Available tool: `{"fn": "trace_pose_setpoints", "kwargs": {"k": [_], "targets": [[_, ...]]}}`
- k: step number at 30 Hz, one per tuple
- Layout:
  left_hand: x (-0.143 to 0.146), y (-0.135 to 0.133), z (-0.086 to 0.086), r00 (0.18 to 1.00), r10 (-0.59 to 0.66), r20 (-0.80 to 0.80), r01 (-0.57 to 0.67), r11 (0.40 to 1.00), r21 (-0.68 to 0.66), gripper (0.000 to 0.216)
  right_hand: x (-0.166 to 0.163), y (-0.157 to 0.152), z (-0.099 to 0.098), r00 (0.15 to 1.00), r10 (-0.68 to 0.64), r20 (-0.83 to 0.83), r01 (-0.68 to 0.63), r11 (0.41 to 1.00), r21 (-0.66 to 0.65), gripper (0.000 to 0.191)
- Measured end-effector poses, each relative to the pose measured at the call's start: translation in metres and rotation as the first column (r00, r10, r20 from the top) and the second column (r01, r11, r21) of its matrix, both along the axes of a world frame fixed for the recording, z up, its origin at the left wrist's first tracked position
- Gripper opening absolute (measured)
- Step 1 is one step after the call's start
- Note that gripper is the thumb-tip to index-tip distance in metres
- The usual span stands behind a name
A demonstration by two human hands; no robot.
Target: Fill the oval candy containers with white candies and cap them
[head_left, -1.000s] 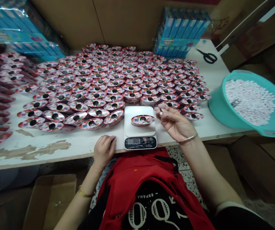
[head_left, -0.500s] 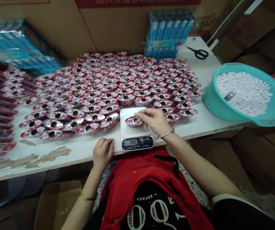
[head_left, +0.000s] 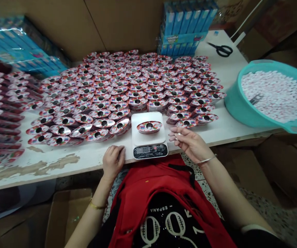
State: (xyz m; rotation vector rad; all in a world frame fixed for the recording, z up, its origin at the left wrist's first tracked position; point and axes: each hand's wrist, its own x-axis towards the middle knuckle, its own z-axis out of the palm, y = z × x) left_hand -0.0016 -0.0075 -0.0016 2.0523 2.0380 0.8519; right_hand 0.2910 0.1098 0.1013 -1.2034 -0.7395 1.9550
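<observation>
A white kitchen scale (head_left: 137,138) stands at the table's front edge, its small display lit. On its platform sits one oval, red-and-white printed container (head_left: 149,127) with a round hole in the top; white bits show in the hole. My right hand (head_left: 189,143) is just right of the scale, palm partly up, thumb and forefinger pinching a small white candy (head_left: 178,134). My left hand (head_left: 113,159) rests loosely curled on the table edge, left of the scale, with nothing visible in it.
Rows of similar containers (head_left: 119,98) cover the table behind and left of the scale. A turquoise basin (head_left: 232,106) of small white candies (head_left: 275,93) with tongs (head_left: 256,99) stands right. Black scissors (head_left: 223,50) and blue boxes (head_left: 181,38) lie at the back.
My right hand has moved right, off the container on the scale, and holds a small white candy beside it. The display digits have changed. My left hand stays put.
</observation>
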Motion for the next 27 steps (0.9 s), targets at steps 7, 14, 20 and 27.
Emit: {"fn": "trace_pose_setpoints", "kwargs": {"k": [7, 14, 20, 27], "targets": [[0.005, 0.005, 0.014, 0.992, 0.006, 0.128, -0.004, 1.000, -0.017, 0.017, 0.018, -0.016, -0.051, 0.990, -0.136, 0.020, 0.138, 0.983, -0.124, 0.038], [0.023, 0.052, 0.061, 0.991, -0.090, 0.104, 0.077, 0.989, 0.123, 0.022, 0.017, -0.018, -0.066, 0.989, -0.149, 0.012, 0.149, 0.985, -0.086, 0.038], [0.058, 0.098, 0.082, 0.952, -0.292, -0.095, 0.294, 0.956, 0.009, 0.050, 0.018, -0.023, -0.062, 0.987, -0.157, 0.020, 0.158, 0.983, -0.091, 0.040], [0.022, 0.068, 0.124, 0.916, -0.402, 0.008, 0.397, 0.903, -0.164, 0.036, 0.017, -0.027, -0.060, 0.987, -0.093, 0.129, 0.098, 0.995, -0.034, 0.035]]}}
